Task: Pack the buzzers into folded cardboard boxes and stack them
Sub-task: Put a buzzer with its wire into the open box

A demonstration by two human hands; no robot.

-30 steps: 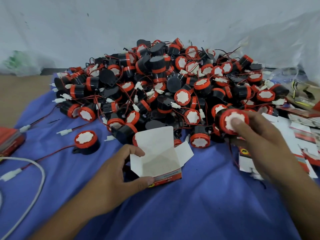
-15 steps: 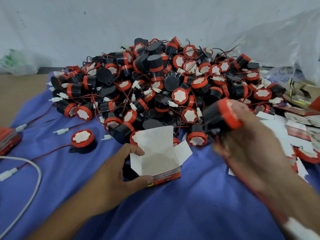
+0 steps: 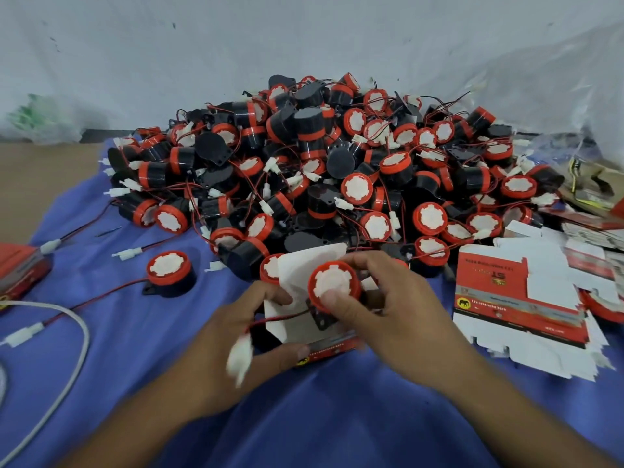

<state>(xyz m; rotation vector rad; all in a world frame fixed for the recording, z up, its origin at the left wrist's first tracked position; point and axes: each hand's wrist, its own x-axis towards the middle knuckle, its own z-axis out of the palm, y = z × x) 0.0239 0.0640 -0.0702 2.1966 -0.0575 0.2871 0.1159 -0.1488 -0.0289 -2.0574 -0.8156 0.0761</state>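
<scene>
A big heap of black buzzers with red rims and white caps (image 3: 320,170) fills the middle of the blue cloth. My left hand (image 3: 236,346) grips a small open cardboard box (image 3: 297,322), white inside, red-printed outside, flaps up. My right hand (image 3: 395,315) holds one buzzer (image 3: 332,287) at the box's mouth, thumb on its white cap. Its red-and-black wire trails left over my left hand, with a blurred white connector (image 3: 239,358) at the end.
One lone buzzer (image 3: 169,271) lies left of the box. Flat unfolded box blanks (image 3: 520,298) are stacked to the right. A red packed box (image 3: 20,271) and a white cable (image 3: 67,332) lie at the left edge. A blue cloth (image 3: 320,417) covers the surface.
My right hand has carried the buzzer from the heap's right side leftward and down to the open box. The left hand has kept hold of the box.
</scene>
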